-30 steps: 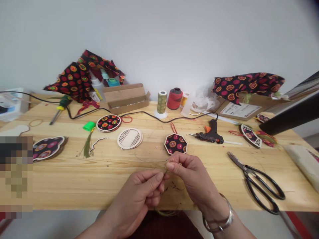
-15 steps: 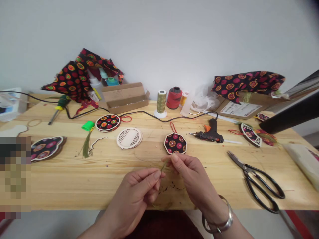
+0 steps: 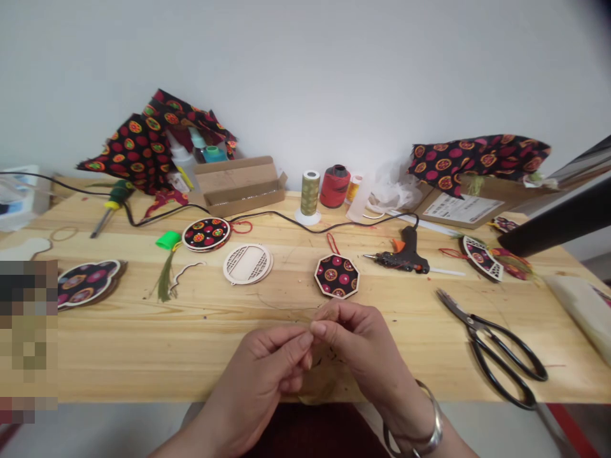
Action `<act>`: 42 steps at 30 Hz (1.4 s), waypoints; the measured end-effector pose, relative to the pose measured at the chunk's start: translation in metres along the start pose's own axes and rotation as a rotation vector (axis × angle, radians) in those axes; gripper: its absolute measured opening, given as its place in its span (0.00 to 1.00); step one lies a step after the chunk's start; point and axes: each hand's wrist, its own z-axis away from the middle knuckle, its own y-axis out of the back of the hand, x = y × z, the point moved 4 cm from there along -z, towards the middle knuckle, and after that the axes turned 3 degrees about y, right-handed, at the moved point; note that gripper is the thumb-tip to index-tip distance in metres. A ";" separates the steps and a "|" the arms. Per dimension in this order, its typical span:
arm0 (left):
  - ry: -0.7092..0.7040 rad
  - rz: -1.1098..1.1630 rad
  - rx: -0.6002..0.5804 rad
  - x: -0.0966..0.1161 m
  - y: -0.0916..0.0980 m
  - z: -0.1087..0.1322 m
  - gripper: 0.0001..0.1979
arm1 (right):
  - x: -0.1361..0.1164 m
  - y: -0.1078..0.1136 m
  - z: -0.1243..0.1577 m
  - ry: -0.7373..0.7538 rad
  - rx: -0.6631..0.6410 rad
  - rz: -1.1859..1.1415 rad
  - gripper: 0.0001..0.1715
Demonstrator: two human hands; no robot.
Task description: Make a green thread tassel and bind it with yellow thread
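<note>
My left hand [image 3: 267, 375] and my right hand [image 3: 363, 350] meet over the near edge of the wooden table [image 3: 143, 337]. Both pinch a thin bundle of olive-green thread [image 3: 312, 318] between thumb and fingers. More of this thread hangs in a loop below the hands at the table edge. Just beyond my right hand lies an octagonal ornament [image 3: 337, 276] covered in black fabric with red circles, with a red loop. My right wrist wears a metal bangle.
Black scissors [image 3: 496, 353] lie at the right. A black glue gun [image 3: 403, 254] with its cable, thread spools [image 3: 310, 194], a round wooden lattice disc [image 3: 247, 263], a round fabric ornament [image 3: 207, 233], a green tassel [image 3: 167, 273], a cardboard box [image 3: 238, 184] and patterned fabric heaps sit farther back.
My right hand has drawn back toward my left hand, and the fingertips now sit close together on the thread. The view has shifted very slightly.
</note>
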 end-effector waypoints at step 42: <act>0.350 0.042 -0.256 0.014 -0.016 0.028 0.16 | -0.056 0.009 0.017 0.649 0.110 0.532 0.06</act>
